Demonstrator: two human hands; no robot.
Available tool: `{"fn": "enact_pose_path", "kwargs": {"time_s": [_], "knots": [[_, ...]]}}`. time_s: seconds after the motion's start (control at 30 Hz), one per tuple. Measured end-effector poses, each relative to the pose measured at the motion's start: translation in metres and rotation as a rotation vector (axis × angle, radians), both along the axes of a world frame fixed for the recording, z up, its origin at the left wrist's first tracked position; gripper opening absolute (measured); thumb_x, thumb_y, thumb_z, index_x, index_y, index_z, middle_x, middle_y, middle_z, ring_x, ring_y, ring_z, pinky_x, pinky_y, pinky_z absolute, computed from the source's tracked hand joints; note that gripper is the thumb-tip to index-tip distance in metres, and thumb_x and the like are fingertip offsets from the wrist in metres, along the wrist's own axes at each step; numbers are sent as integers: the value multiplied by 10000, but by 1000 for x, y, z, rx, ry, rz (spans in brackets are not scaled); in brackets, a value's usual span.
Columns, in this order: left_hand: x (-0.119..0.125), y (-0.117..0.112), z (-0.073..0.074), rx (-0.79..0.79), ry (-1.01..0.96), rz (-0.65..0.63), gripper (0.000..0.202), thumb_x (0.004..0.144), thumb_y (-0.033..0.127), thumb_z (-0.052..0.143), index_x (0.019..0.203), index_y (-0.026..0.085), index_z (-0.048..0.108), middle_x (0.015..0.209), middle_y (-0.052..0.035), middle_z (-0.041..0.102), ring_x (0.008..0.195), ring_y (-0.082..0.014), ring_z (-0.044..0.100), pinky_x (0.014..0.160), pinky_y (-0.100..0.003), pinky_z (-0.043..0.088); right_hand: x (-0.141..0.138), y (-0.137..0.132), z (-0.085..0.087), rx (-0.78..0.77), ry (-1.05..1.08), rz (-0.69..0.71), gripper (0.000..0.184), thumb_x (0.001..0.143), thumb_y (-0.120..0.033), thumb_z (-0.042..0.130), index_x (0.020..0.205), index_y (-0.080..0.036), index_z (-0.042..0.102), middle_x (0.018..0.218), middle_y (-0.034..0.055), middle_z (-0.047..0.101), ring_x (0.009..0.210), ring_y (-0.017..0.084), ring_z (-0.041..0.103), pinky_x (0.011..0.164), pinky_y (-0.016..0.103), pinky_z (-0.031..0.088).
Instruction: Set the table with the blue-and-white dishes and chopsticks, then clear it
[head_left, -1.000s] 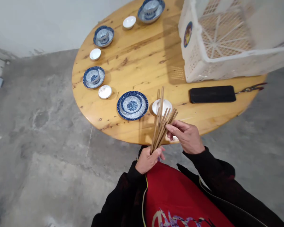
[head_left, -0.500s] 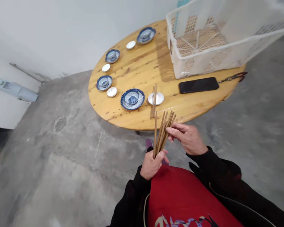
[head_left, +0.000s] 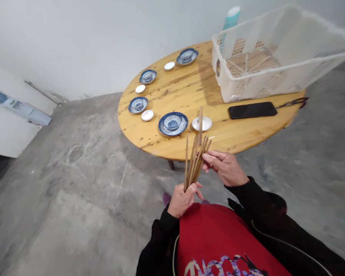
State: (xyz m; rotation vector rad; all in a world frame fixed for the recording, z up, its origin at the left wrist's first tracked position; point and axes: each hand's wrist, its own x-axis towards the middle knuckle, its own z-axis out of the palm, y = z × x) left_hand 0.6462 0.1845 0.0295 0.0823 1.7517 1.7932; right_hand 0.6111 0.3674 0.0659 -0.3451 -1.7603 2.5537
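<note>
My left hand (head_left: 184, 199) is closed round the lower ends of a bundle of wooden chopsticks (head_left: 194, 165), which fan out upward in front of my body. The fingers of my right hand (head_left: 225, 166) pinch chopsticks at the right side of the bundle, near their upper ends. Just beyond the bundle, a pair of chopsticks (head_left: 200, 124) lies across a small white dish (head_left: 207, 123) near the table's front edge. To its left sits a blue-and-white plate (head_left: 183, 127) with a blue-and-white bowl (head_left: 173, 122) on it.
On the wooden table (head_left: 172, 99), more bowls on plates and small white dishes follow the left rim. A white plastic crate (head_left: 255, 82) stands at the right. Before it lies a black phone (head_left: 253, 110) with a strap. A blue bottle (head_left: 231, 21) is behind the crate.
My view has shifted, so the table and its dishes appear farther right and slightly lower. Both hands keep hold of the chopsticks in nearly the same pose. My feet show differently below.
</note>
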Motion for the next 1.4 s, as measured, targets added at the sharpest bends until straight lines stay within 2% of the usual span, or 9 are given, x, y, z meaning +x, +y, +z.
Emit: {"fn": "enact_pose_path", "kwargs": {"time_s": [0.3, 0.43, 0.57, 0.73, 0.87, 1.0, 1.13, 1.27, 1.4], "knots": [[-55, -99, 4, 16, -58, 2, 580, 883, 638, 552, 1002, 85, 683, 675, -18, 640, 381, -27, 321, 401, -206, 225, -57, -97, -5, 10, -14, -14, 432, 651, -569, 864, 733, -169, 723, 629, 3, 606, 517, 108, 537, 448, 245, 471], [-87, -127, 0, 9, -69, -60, 573, 893, 628, 551, 1038, 92, 692, 696, -13, 641, 404, -37, 352, 398, -204, 236, -80, -119, -5, 85, -23, -50, 426, 661, -567, 857, 720, -171, 712, 592, 3, 606, 505, 106, 537, 454, 240, 469], [-132, -142, -2, 38, -64, -188, 579, 890, 635, 574, 1062, 97, 701, 721, -24, 665, 466, -49, 429, 453, -199, 324, -104, -130, 7, 218, 52, -106, 316, 711, -457, 848, 753, -170, 721, 556, -11, 592, 501, 103, 540, 472, 237, 469], [-194, -145, -1, 135, -101, -348, 621, 855, 664, 633, 1084, 89, 687, 819, -66, 706, 572, -78, 561, 483, -191, 372, -139, -133, 32, 387, 145, -179, 213, 745, -326, 802, 680, -157, 689, 533, -13, 601, 482, 84, 521, 465, 225, 463], [-239, -137, -3, 217, -88, -409, 589, 860, 647, 665, 1045, 88, 681, 855, -72, 709, 654, -90, 620, 579, -198, 451, -175, -127, 41, 506, 224, -166, 204, 792, -285, 768, 662, -160, 673, 538, -20, 603, 494, 77, 523, 470, 216, 451], [-277, -126, -4, 217, -67, -414, 583, 863, 645, 669, 1026, 86, 685, 887, -84, 713, 755, -118, 657, 740, -259, 526, -212, -116, 38, 548, 291, -130, 164, 836, -217, 725, 690, -153, 689, 541, -20, 606, 495, 79, 528, 480, 222, 420], [-307, -117, -6, 187, -33, -409, 571, 859, 638, 677, 1017, 90, 689, 917, -101, 723, 861, -167, 689, 848, -323, 535, -238, -107, 33, 613, 335, -107, 166, 851, -206, 694, 690, -167, 688, 553, -28, 591, 503, 90, 536, 496, 235, 404], [-331, -108, -10, 64, 63, -447, 480, 914, 568, 637, 988, 101, 719, 969, -112, 735, 949, -197, 686, 944, -362, 506, -249, -99, 28, 783, 385, -85, 237, 865, -219, 662, 631, -199, 631, 615, -23, 600, 556, 108, 551, 535, 255, 402], [-348, -105, -20, -16, 162, -496, 393, 953, 474, 580, 993, 124, 754, 1016, -106, 745, 1026, -212, 667, 997, -359, 472, -250, -97, 21, 910, 448, -97, 255, 898, -248, 628, 645, -222, 627, 661, 1, 636, 624, 145, 587, 581, 282, 435]]}}
